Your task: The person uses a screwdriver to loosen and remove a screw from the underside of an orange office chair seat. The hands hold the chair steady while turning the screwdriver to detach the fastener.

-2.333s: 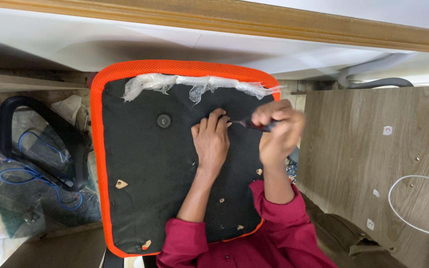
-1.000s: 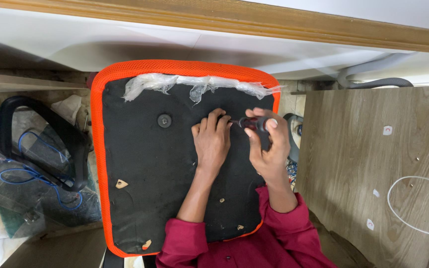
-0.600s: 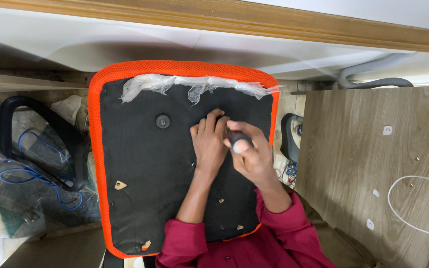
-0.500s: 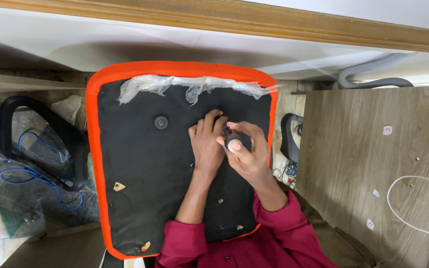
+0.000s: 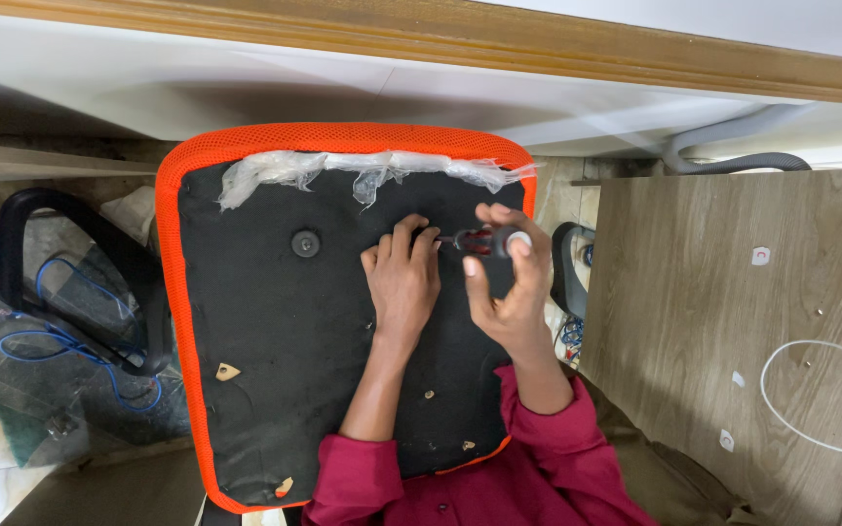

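Right hand (image 5: 509, 292) gripping screwdriver (image 5: 479, 241), shaft lying level and pointing left toward fingertips of left hand (image 5: 401, 278) (flat, pressed on the seat underside (image 5: 275, 341)).

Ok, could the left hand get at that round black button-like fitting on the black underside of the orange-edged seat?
Probably yes. The left hand lies flat on the black seat underside, and the round black fitting sits just to its left with only bare fabric between them.

Even indoor light, sharp, soft shadows
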